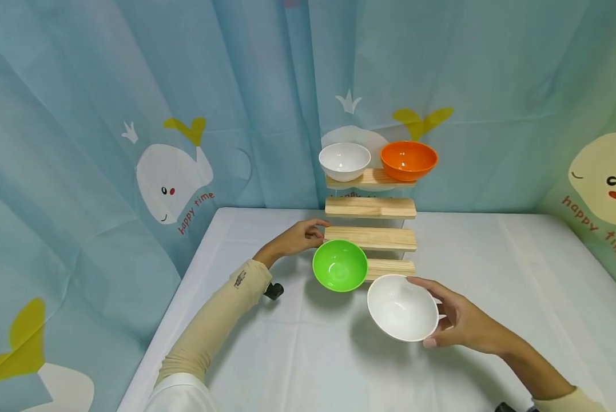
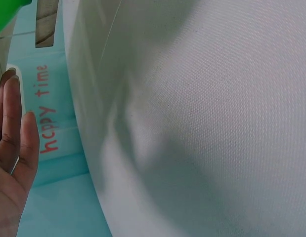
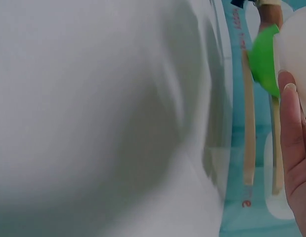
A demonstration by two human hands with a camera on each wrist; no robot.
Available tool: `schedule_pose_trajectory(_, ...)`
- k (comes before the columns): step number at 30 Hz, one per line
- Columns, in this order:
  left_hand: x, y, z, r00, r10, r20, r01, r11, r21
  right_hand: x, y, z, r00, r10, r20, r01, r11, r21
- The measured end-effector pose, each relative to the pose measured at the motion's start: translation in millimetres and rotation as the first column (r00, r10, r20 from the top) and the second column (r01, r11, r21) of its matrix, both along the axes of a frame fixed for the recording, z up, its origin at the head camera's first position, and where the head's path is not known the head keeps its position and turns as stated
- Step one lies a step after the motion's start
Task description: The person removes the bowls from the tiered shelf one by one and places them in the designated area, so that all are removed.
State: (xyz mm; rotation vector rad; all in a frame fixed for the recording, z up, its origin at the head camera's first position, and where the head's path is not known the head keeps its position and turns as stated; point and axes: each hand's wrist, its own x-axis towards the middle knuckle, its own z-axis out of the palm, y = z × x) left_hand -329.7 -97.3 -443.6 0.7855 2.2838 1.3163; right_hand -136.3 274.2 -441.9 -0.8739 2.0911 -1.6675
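Note:
My left hand (image 1: 301, 237) holds a bright green bowl (image 1: 340, 265) by its upper left rim, in front of the wooden rack's lower slats. The bowl's open side faces the head camera and its shadow falls on the table below. In the left wrist view only a corner of that green bowl (image 2: 9, 15) shows, above the fingers (image 2: 11, 113). To the right, my right hand (image 1: 459, 320) grips a white bowl (image 1: 402, 308) at its right side, tilted toward the head camera. The right wrist view shows the fingers against the white bowl's outside (image 3: 297, 54).
A stepped rack has several wooden slats (image 1: 370, 207). On its top slat a small white bowl (image 1: 344, 161) stands left of an orange bowl (image 1: 408, 161). The rack stands at the back of the white-covered table (image 1: 266, 366), before a blue printed curtain (image 1: 266, 103).

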Motion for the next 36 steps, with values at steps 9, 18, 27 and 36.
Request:
schedule_pose_trajectory(9,-1.4,0.1,-2.1,1.0,-0.011,0.001,0.011,1.0,0.01,6.3,-16.7,-9.8,0.996,0.071,0.05,-0.071,0.997,-0.006)
schedule_pose_trajectory(18,-1.8,-0.2,-1.8,1.0,-0.019,-0.007,0.019,1.0,0.009,5.6,-39.4,-23.4,0.985,0.12,0.123,-0.122,0.992,0.01)
schedule_pose_trajectory(27,-1.3,-0.4,-0.6,1.0,-0.016,-0.005,0.016,1.0,0.01,2.9,-64.2,-39.0,0.976,0.135,0.172,-0.144,0.989,0.044)
schedule_pose_trajectory(36,-1.9,-0.6,-0.4,1.0,-0.02,-0.009,0.02,1.0,0.009,-1.4,-84.5,-47.5,0.984,0.113,0.14,-0.125,0.989,0.081)
